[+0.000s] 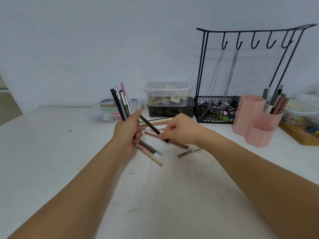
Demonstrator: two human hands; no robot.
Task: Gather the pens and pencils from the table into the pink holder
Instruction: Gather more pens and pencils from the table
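The left hand [128,131] grips a bundle of pens [120,102], black, silver and pink; the right hand [177,129] pinches a slim black pen [151,126]. The pink holder [253,118], hexagonal, stands near the desk's [51,152] far right edge.

Black hook rack [248,73] (2 chains hanging), clear box [167,94].

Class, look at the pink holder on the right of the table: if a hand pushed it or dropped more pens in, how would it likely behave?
The pink holder looks like thin plastic, so probably light and easy to slide. Its joined hexagonal cups give a broad base, so tipping seems unlikely. The tall pens already standing in its back cup might make it slightly top-heavy.
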